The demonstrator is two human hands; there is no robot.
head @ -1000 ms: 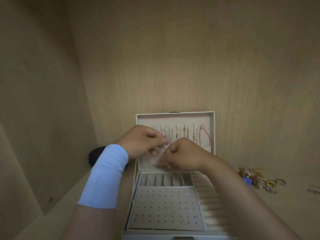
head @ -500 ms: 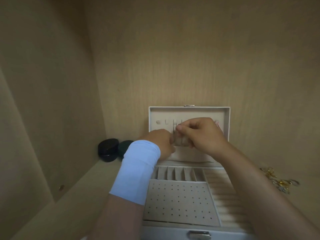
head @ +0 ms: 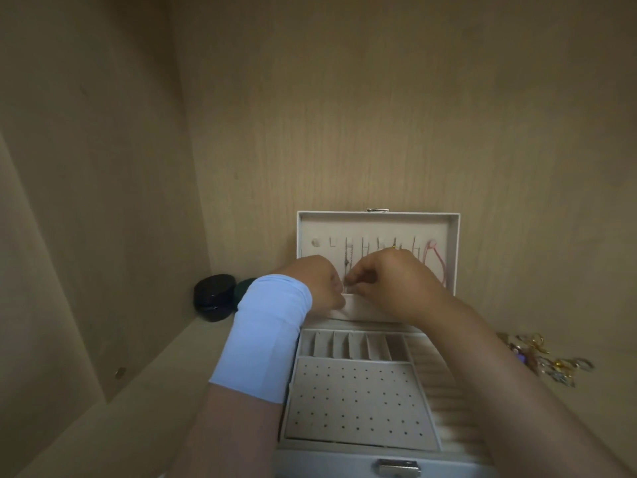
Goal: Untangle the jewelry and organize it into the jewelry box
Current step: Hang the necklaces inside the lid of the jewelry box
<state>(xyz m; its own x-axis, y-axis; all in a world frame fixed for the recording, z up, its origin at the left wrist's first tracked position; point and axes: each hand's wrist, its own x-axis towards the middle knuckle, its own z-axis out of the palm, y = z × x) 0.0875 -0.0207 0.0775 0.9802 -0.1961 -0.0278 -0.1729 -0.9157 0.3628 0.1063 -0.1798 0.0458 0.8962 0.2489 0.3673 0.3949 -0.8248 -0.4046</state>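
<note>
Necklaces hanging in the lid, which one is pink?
The pink cord, last at the right end of the row in the jewelry box lid. The other necklaces are thin metal chains.

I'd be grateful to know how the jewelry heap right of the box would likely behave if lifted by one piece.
The jewelry heap looks tangled, so it would probably rise as one floppy clump. Its pieces seem small and thin, so likely light and easily snagged.
</note>
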